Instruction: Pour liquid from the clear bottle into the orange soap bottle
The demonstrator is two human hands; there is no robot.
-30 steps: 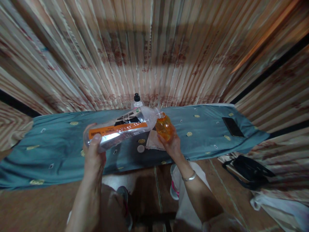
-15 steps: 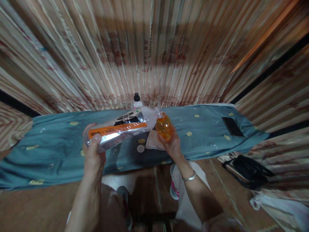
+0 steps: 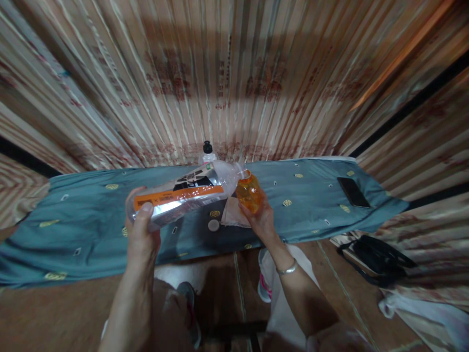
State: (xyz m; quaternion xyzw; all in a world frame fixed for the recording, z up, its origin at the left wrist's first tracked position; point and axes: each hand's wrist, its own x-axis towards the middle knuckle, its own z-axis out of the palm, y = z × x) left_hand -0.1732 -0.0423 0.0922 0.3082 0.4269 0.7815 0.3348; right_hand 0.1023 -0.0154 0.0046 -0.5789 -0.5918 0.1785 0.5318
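Observation:
A large clear bottle [image 3: 186, 193] with an orange and silver label lies nearly sideways in the air, its neck pointing right. My left hand [image 3: 142, 222] is wrapped round its base end. At its mouth is a small orange see-through bottle [image 3: 249, 193], tilted, with my right hand [image 3: 262, 217] closed round it. The two mouths meet or nearly meet; the exact contact is too small to tell. Below them a pale cloth [image 3: 234, 215] and a round white cap [image 3: 213, 225] lie on the table. Behind the large bottle stands a clear bottle with a black top [image 3: 207, 148].
A teal patterned cloth [image 3: 308, 195] covers the long narrow table. A black phone [image 3: 353, 192] lies at its right end. A black bag [image 3: 379, 259] sits beyond the right front edge. Striped curtains [image 3: 227, 73] hang close behind the table and at both sides.

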